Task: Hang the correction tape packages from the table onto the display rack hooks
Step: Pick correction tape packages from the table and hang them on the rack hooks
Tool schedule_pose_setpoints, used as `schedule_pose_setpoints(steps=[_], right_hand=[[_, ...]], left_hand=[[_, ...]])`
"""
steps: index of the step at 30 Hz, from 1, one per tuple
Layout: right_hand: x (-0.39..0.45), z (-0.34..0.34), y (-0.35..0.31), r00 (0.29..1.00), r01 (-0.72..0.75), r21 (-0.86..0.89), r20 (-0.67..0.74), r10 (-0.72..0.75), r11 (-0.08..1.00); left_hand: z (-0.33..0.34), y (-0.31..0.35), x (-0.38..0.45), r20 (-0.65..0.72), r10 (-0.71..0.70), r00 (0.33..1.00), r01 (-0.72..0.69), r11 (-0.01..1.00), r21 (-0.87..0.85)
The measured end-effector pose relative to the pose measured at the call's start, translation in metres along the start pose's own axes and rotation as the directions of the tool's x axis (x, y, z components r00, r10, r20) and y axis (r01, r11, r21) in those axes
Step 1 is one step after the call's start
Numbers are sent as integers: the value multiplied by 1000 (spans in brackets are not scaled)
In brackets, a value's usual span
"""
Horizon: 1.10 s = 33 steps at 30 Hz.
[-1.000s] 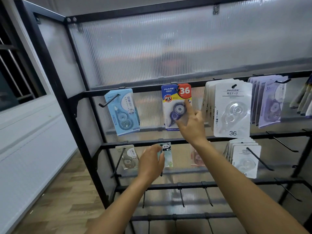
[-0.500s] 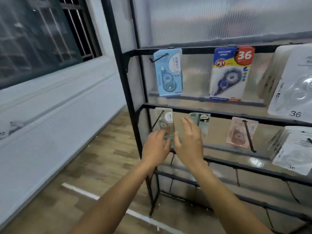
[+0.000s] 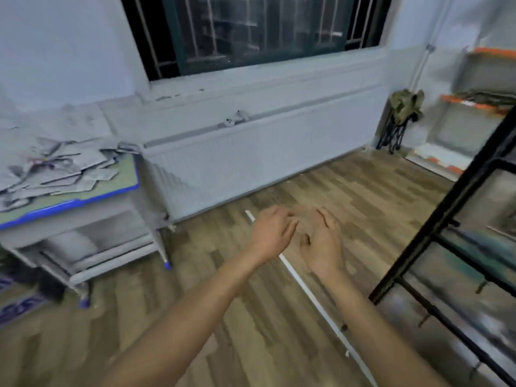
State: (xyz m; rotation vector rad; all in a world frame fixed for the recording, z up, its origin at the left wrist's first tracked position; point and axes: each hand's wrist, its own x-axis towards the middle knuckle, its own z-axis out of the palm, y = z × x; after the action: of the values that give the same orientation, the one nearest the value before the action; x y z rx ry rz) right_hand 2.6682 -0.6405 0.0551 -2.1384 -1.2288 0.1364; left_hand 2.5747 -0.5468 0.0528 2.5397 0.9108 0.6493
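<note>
Both hands were empty: the left hand (image 3: 272,233) and the right hand (image 3: 321,241) hung side by side over the brown wooden plank floor (image 3: 195,317), fingers loosely curled and holding nothing. The grey heap of flat correction tape packages (image 3: 55,169) lay well to the left of the fingers, on the small grey table with a blue edge (image 3: 69,205). The black metal display rack (image 3: 452,219) stood to the right of the fingers, cut off by the frame edge. I judge the task was in the middle, because many packages waited on the table. The picture was blurred, so the single packages and the rack hooks were hard to make out.
</note>
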Motion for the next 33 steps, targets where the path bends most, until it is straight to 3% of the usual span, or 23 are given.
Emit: schedule_pose_setpoints(steps=[7,15,22,30,33], right_hand=[[7,133,-146,956,191,63,217,-200,980],[18,264,-281,839,278,194,428,-336,941],[82,370,-374,770,392,216,455,-448,894],[171,459,-460,687,449,215,538,-489,867],[196,491,-483,670,442,204,573,-473,873]], left_hand=[[-101,-166,-76,-116,-265,957,275,958,80],[-175,-306,-138,-262,-552,791,589,804,83],[-238,-426,-118,-322,-668,671,729,674,120],[-297,-540,-68,-298,-779,552,831,540,129],[-308,-580,-54,-276,-792,544,839,525,147]])
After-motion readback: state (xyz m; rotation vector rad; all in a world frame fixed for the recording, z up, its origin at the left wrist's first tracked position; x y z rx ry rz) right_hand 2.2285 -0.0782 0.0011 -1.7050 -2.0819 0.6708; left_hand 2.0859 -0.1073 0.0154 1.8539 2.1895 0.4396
